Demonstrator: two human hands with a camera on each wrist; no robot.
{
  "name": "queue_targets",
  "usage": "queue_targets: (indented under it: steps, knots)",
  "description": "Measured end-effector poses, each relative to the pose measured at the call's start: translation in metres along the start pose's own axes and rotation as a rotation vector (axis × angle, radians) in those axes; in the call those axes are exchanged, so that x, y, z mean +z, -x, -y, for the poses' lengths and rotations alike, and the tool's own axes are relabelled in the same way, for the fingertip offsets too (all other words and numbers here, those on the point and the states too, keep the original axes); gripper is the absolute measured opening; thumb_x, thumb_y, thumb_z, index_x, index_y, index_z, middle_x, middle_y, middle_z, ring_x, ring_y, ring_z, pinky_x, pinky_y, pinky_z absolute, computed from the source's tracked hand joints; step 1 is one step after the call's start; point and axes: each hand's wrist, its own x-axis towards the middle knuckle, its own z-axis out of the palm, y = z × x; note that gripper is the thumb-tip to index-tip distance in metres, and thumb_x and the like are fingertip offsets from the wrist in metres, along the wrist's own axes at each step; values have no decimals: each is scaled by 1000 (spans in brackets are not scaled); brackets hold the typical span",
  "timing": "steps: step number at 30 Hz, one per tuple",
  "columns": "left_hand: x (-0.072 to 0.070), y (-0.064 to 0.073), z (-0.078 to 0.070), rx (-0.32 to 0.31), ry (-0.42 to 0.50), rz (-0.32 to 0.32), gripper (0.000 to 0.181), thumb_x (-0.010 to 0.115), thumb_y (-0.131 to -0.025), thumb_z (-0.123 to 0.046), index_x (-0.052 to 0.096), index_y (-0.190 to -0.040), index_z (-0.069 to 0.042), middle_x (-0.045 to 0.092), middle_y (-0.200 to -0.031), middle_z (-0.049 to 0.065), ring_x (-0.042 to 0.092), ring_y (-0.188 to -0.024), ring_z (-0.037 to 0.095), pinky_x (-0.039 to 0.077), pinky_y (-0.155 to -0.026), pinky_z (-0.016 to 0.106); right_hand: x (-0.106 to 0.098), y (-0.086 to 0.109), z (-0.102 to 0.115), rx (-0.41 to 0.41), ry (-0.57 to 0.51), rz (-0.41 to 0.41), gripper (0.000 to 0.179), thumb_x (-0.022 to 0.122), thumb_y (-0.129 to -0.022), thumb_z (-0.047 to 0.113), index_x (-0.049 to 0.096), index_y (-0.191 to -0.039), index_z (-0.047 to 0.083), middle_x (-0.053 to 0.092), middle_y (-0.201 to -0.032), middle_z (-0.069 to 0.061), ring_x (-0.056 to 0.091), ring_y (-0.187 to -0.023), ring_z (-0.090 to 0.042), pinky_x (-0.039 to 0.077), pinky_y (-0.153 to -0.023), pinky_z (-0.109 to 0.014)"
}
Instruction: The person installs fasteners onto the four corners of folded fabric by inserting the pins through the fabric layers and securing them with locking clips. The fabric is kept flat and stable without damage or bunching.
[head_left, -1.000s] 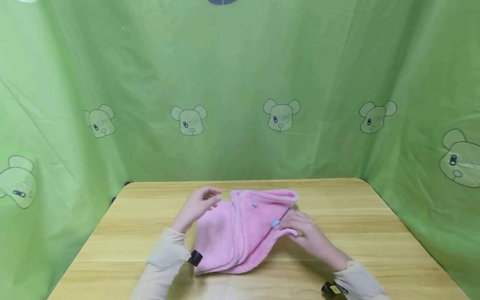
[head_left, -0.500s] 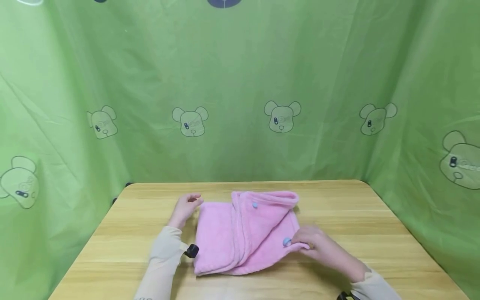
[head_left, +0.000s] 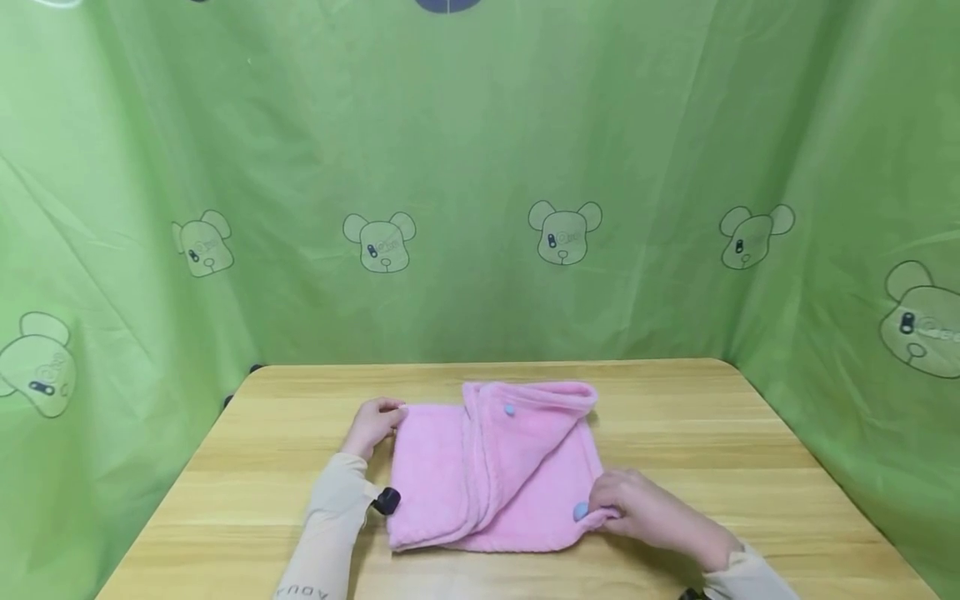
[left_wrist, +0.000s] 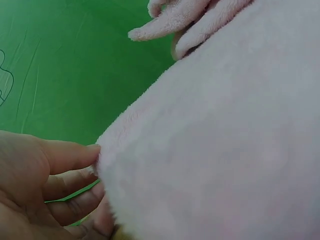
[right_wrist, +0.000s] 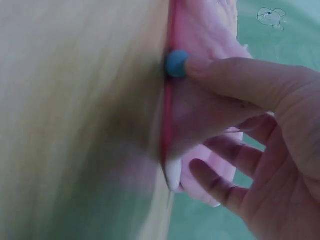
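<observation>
A pink plush towel (head_left: 429, 475) lies folded on the table, with a flap turned back diagonally on its right half. One blue button (head_left: 509, 410) shows on the upper flap, and a second blue button (head_left: 581, 511) sits near the front right corner. My left hand (head_left: 373, 427) pinches the towel's far left corner; the left wrist view shows the thumb (left_wrist: 72, 154) on that edge. At the front right corner my right hand (head_left: 632, 506) pinches the cloth beside the lower button, lifting it slightly. In the right wrist view, the thumb (right_wrist: 240, 75) touches that button.
The wooden table (head_left: 720, 433) has rounded far corners. A green curtain (head_left: 465, 308) printed with bear heads surrounds its back and sides. Each wrist wears a small black camera, the left wrist camera (head_left: 387, 501) being close to the towel's left edge.
My right hand has drawn the front right corner toward me and to the right, spreading the lower layer flatter. My left hand has moved left and down onto the far left corner.
</observation>
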Motion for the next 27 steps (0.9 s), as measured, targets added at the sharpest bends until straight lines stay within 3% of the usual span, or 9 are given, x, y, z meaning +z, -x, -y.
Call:
queue_targets:
  steps: [2, 6, 9, 13, 19, 23, 27]
  knots:
    - [0, -1, 1, -10, 5, -4, 29, 63, -91, -9, 63, -115, 8, 67, -104, 18, 56, -71, 9, 48, -64, 20, -5, 0, 1, 51, -32, 71, 17, 81, -73, 20, 67, -79, 27, 57, -77, 19, 47, -74, 6, 43, -67, -20]
    - [-2, -1, 1, -23, -5, -4, 29, 63, -91, -9, 63, -115, 7, 67, -99, 14, 56, -70, 9, 48, -64, 20, -22, -4, 4, 226, -218, 257, 19, 80, -73, 19, 70, -89, 21, 62, -86, 15, 51, -80, 3, 49, -71, -23]
    - [-2, -1, 1, -30, -17, 1, 30, 63, -91, -10, 63, -116, 7, 67, -98, 13, 57, -71, 10, 47, -63, 21, -40, -14, 3, 296, -303, 315, 20, 77, -79, 23, 70, -96, 17, 68, -93, 7, 60, -86, -5, 53, -76, -29]
    - [-2, -1, 0, -38, -29, 5, 31, 64, -91, -10, 63, -117, 6, 67, -97, 13, 57, -72, 10, 47, -63, 20, -65, -39, -3, 269, -228, 262, 22, 71, -86, 23, 69, -105, 12, 71, -102, -1, 66, -94, -16, 56, -82, -37]
    - [-1, -3, -1, -39, -27, 2, 31, 64, -91, -11, 63, -117, 6, 67, -96, 12, 56, -71, 10, 47, -62, 20, -89, -92, -19, 302, -143, 161, 32, 70, -88, 24, 67, -114, 6, 71, -110, -9, 66, -102, -28, 53, -90, -47]
    - [-1, -4, 1, -29, -20, 3, 31, 64, -91, -10, 63, -117, 7, 67, -96, 13, 56, -71, 10, 48, -63, 20, -88, -130, -30, 307, -145, 138, 38, 71, -87, 20, 63, -120, 3, 68, -116, -15, 63, -107, -32, 51, -94, -52]
    - [-1, -4, 4, -27, -17, -1, 30, 64, -91, -11, 63, -116, 7, 67, -94, 12, 56, -71, 10, 47, -62, 20, -74, -164, -40, 311, -145, 195, 50, 71, -86, 19, 55, -131, 2, 61, -130, -17, 57, -120, -34, 45, -103, -53]
